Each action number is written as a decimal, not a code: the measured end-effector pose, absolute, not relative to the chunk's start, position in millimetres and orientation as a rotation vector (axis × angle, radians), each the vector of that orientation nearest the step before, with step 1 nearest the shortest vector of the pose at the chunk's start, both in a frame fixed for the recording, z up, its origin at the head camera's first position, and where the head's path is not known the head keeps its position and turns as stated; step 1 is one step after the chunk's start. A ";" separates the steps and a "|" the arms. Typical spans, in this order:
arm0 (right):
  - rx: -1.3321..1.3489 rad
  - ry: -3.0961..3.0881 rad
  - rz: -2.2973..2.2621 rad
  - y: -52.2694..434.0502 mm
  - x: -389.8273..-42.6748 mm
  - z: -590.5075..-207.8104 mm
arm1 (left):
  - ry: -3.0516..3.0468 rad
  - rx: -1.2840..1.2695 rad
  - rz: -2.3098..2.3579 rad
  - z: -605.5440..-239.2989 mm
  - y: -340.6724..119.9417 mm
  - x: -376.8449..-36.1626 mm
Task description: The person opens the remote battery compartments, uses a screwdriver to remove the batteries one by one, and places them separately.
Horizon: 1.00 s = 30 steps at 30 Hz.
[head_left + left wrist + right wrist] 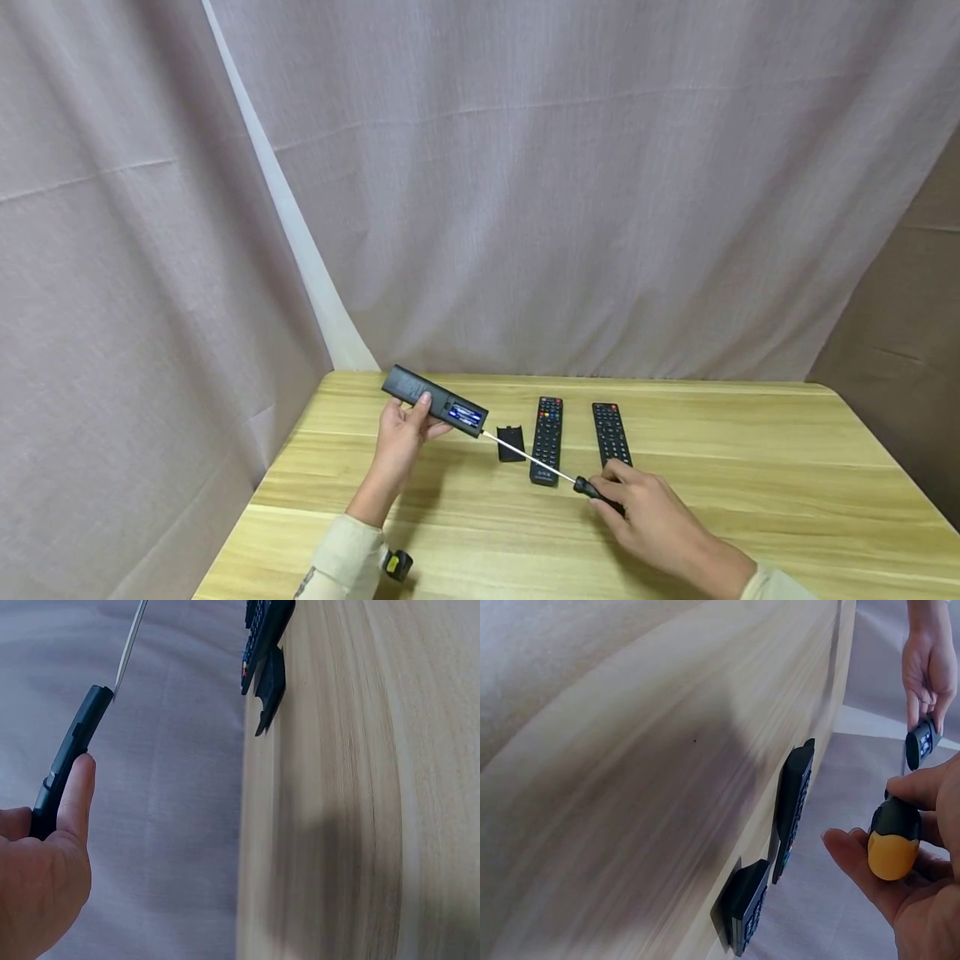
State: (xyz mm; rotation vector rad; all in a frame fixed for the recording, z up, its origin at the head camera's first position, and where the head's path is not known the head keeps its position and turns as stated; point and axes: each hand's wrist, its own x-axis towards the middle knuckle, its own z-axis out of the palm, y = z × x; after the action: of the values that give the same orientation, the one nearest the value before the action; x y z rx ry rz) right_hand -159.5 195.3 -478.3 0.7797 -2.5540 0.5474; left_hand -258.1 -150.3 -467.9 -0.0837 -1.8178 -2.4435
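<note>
My left hand (411,423) holds a black remote (431,402) above the table's back left, back side up, its open battery bay (465,414) showing the cells. The thumb (75,795) lies along the remote's edge (71,754). My right hand (613,492) grips a screwdriver by its black and yellow handle (894,844). The thin shaft (528,457) runs up and left, and its tip meets the bay end of the held remote. The loose battery cover (511,442) lies on the table under the shaft.
Two more black remotes (547,437) (611,433) lie button side up on the wooden table (750,483), just right of the cover. A grey curtain (570,208) hangs close behind the table and along its left side.
</note>
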 end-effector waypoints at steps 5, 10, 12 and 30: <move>0.879 -2.485 0.531 196.9 -158.3 -479.7 | -1.816 -0.067 -2.434 -466.5 -150.9 -259.7; 0.912 -2.436 0.541 196.1 -157.5 -480.5 | -1.817 -0.071 -2.440 -468.0 -151.6 -260.2; 0.893 -2.436 0.544 195.2 -157.2 -480.1 | -1.818 -0.074 -2.441 -468.7 -151.8 -260.3; 0.818 -2.438 0.537 188.4 -154.8 -472.8 | -1.851 -0.049 -2.390 -470.2 -148.3 -257.4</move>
State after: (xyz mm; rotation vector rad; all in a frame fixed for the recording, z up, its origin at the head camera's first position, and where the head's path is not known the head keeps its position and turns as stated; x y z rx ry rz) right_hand -154.8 188.4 -472.8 0.8178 -2.4384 0.5365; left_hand -257.4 -148.3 -470.2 -0.0493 -1.8506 -2.3899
